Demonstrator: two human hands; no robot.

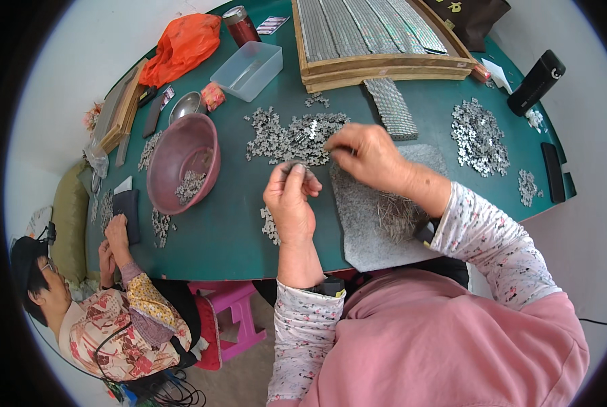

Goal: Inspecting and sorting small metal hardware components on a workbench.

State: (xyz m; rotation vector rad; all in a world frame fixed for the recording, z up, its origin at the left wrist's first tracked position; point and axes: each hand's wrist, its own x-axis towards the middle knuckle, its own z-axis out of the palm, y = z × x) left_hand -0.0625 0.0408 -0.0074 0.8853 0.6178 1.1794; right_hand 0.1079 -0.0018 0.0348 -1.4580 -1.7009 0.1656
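My left hand [291, 200] is closed in a pinch, with a small grey metal piece [299, 163] between thumb and fingertips. To its right, my right hand [374, 157] is held with its fingers pinched at the edge of a pile of small silvery metal parts [279, 139]; whatever they hold is too small to make out. Below my right forearm, a bundle of thin metal pins [397, 218] lies on a grey felt pad [357, 237]. A strip of joined metal parts [390, 108] rests beyond the pad.
A wooden tray [385, 71] with rows of metal strips stands behind. A pink bowl [155, 173] and a clear plastic box [249, 71] are to the left. At right are another pile of parts [480, 138] and a black bottle [537, 83]. A co-worker [123, 319] sits left.
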